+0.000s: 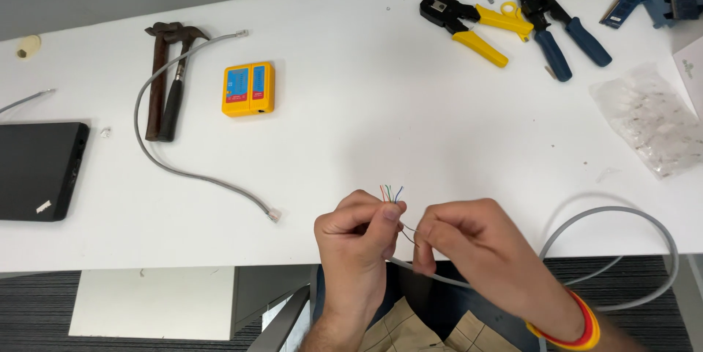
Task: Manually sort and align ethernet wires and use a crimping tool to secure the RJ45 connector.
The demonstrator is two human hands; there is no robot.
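Observation:
My left hand point(356, 238) pinches the stripped end of a grey network cable point(622, 214), with several thin coloured wires point(390, 193) fanning out above my thumb. My right hand point(469, 242) sits right beside it, fingers closed on a thin strand of the same cable end. The grey cable runs under my right hand and loops out to the right past the table's front edge. Red and yellow bangles point(586, 326) circle my right wrist.
On the white table point(410, 117): a second grey cable with plugs point(183, 169), two hammers point(167, 81), a yellow cable tester point(248, 89), yellow crimping pliers point(469, 26), blue crimping pliers point(560, 30), a bag of clear plugs point(652, 117), a black laptop point(36, 169).

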